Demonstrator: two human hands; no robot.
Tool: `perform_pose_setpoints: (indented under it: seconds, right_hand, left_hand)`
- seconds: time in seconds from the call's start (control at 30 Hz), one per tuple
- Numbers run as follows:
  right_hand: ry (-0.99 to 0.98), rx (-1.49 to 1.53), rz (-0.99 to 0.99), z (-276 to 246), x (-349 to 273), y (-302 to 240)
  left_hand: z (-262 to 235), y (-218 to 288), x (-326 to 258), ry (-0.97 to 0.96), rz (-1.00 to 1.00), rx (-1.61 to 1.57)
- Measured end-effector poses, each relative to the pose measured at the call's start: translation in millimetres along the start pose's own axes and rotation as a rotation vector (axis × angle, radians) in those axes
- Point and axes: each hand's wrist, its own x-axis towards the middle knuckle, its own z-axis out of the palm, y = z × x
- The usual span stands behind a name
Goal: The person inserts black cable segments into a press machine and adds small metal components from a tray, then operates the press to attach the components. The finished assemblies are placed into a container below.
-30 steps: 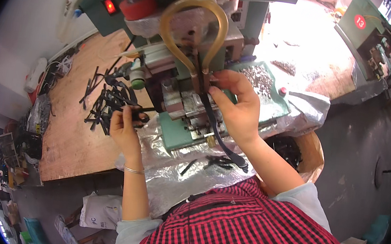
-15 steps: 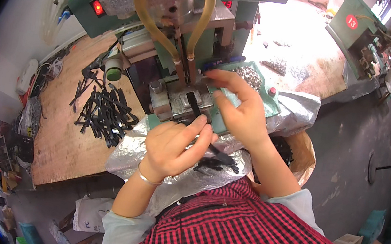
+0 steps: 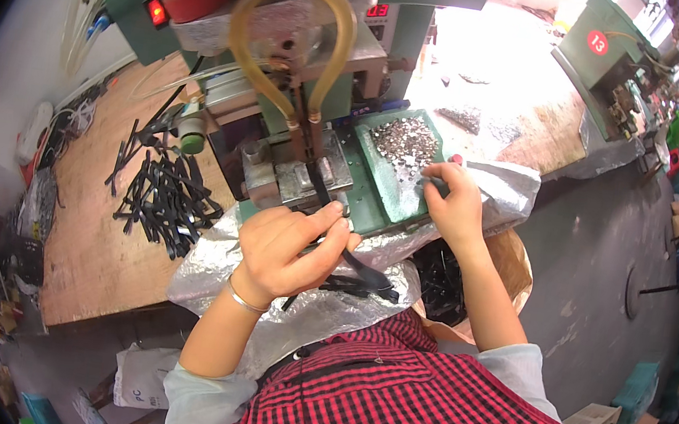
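So the person's at a green bench-top machine, and my read is they're mid-loading: one hand minding the workpiece, the other over at the small parts. The left hand is pinching a black strip between thumb and index finger, right at the near edge of the metal fixture. The strip's far end lies over the fixture, just under the metal prongs hanging below the looped amber tube. A curved black length shows on the near side of that hand, over the foil; probably the same strip, but the fingers cover the join.

The right hand is at the right side of the green tray, thumb and index bent toward each other near the little metal bits. Can't tell whether there's a bit between those fingertips; way too small.

As for the next move, I'd guess it calls for a clean pick of one bit with the right while the left keeps the strip lined up. If the left slips, the strip's end could sit crooked under the prongs. There's a heap of black strips on the bench, off to the left, within easy reach.
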Motion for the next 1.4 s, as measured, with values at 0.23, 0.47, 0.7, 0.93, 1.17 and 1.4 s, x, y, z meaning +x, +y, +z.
perform_pose_setpoints:
  seconds: [0.23,0.47,0.7,0.93,1.17,1.4]
  right_hand:
    - [0.046,-0.392,0.005,20,-3,-10]
    - [0.110,-0.027,0.255,10,-9,-14]
    - [0.091,0.161,0.200,16,-5,-9]
    - [0.009,0.324,0.221,33,4,-20]
    - [0.115,0.201,0.170,3,-29,-15]
    - [0.091,0.335,0.097,-14,-38,-46]
  left_hand:
    - [-21,17,-20,-0.046,-0.245,-0.097]
    - [-113,-190,-127,0.120,-0.793,0.575]
    - [-144,-403,-228,-0.137,-1.743,0.611]
    - [-15,-302,-142,-0.799,-1.316,0.492]
    - [-66,-225,-147,-0.885,-0.857,0.100]
    - [-99,-152,-105,-0.776,-0.581,0.170]
